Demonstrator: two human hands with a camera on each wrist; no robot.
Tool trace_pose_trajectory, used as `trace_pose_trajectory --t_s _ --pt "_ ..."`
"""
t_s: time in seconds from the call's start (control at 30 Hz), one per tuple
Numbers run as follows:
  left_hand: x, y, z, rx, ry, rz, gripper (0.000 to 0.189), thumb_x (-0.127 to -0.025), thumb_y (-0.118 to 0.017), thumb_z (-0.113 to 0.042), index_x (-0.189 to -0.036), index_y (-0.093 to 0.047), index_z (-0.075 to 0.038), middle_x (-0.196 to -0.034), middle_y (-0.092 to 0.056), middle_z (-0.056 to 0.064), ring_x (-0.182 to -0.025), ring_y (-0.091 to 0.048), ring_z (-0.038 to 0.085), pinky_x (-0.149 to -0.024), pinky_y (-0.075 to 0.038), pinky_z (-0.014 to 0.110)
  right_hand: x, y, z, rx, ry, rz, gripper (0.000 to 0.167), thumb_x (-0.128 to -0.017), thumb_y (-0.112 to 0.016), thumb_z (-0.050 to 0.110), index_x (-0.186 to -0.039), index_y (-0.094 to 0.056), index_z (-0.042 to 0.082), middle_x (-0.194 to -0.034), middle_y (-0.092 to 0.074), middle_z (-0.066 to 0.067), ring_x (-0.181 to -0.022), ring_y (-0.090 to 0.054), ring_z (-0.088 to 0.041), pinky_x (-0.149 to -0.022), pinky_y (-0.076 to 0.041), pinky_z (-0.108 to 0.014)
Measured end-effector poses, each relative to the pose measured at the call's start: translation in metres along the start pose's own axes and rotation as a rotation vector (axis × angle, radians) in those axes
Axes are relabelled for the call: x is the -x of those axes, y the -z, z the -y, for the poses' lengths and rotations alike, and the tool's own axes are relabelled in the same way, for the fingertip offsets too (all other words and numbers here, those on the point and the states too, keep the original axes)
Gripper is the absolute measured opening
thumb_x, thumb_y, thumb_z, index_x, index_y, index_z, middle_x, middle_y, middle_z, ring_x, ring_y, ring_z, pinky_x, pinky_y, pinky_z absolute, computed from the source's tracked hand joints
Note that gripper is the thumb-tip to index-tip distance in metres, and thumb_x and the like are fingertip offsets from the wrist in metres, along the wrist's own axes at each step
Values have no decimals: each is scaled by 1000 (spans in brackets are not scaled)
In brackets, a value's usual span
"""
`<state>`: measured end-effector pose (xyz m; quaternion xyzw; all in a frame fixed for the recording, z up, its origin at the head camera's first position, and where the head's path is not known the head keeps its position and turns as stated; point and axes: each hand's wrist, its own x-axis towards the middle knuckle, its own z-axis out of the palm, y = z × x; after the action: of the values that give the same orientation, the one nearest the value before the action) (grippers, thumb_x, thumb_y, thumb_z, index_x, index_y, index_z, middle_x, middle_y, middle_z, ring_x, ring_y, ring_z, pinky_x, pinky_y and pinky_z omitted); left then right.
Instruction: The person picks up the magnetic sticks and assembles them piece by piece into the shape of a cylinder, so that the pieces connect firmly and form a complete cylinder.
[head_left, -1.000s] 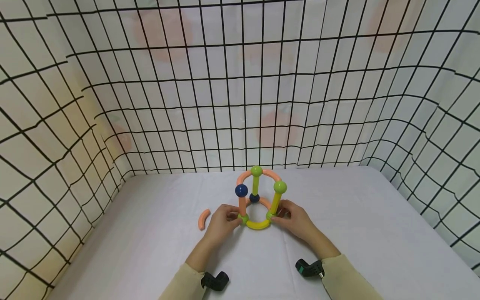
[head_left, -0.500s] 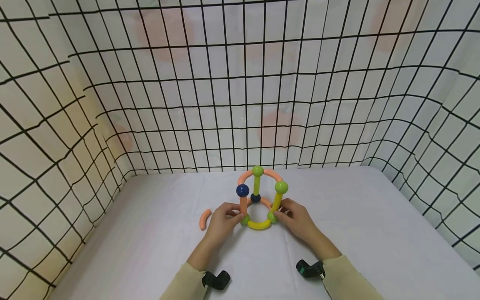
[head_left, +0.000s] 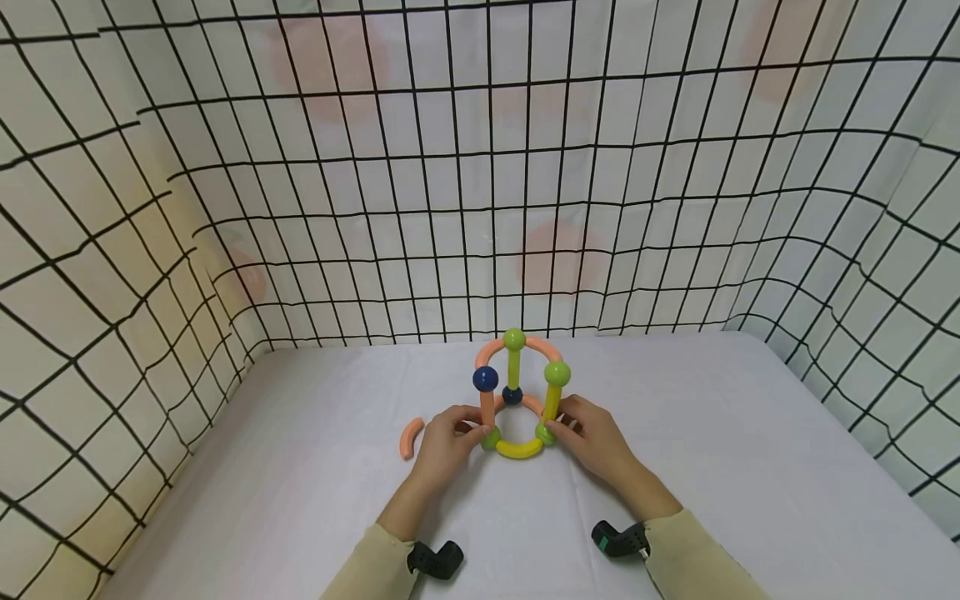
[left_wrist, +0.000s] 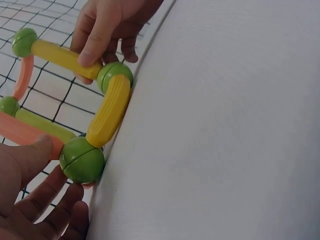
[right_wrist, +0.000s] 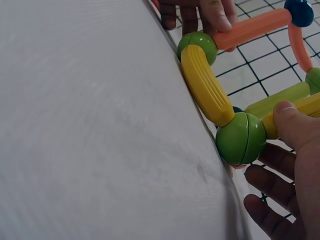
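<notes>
A frame of balls and rods stands on the white table. My left hand pinches its salmon upright rod near the foot, just above a green ball. On the other side, my right hand pinches the yellow upright rod low down, above another green ball. A yellow curved rod links these two bottom balls. A navy ball tops the salmon rod and a green ball tops the yellow one. Salmon curved rods arc round the top back through a further green ball.
One loose salmon curved rod lies on the table left of my left hand. Black-gridded white cloth walls rise behind and at both sides. Dark wrist cameras sit on both wrists.
The yellow upright rod has straightened, its top green ball shifting a little left. My left thumb has slid up from the bottom ball toward the salmon rod.
</notes>
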<state>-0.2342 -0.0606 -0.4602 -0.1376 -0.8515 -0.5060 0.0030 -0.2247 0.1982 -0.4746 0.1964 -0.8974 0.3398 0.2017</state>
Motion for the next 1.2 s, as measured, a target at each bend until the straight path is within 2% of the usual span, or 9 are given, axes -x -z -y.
trace_pose_trajectory --t_s 0.4,0.7,1.0,1.2 --pt "0 -1 1 1 28 0 23 -93 -71 -22 -115 -72 -15 -109 -71 3 -94 -64 15 -72 -53 24 0 0 1 -3 19 -4 17 -88 -76 16 -102 -70 8 -95 -70 -4 -76 -62 -10 -64 -53 -21" --pt "2 -2 3 14 22 11 25 -91 -74 -21 -115 -72 -14 -111 -68 5 -93 -63 15 -70 -52 23 0 1 2 -44 -72 82 16 -88 -76 17 -102 -71 13 -99 -64 -2 -79 -59 -8 -68 -52 -22" --pt "5 -3 1 -30 11 -11 22 -88 -76 -16 -109 -73 -11 -106 -65 5 -91 -62 15 -68 -51 23 1 1 1 -55 -90 117 17 -89 -76 20 -104 -70 14 -99 -63 -1 -79 -57 -6 -68 -51 -22" --pt "4 -2 3 -38 29 -42 21 -90 -74 -18 -110 -73 -11 -108 -65 6 -93 -62 16 -72 -51 24 2 5 4 -73 -113 166 23 -88 -76 25 -107 -68 15 -97 -63 1 -79 -57 -7 -68 -50 -22"
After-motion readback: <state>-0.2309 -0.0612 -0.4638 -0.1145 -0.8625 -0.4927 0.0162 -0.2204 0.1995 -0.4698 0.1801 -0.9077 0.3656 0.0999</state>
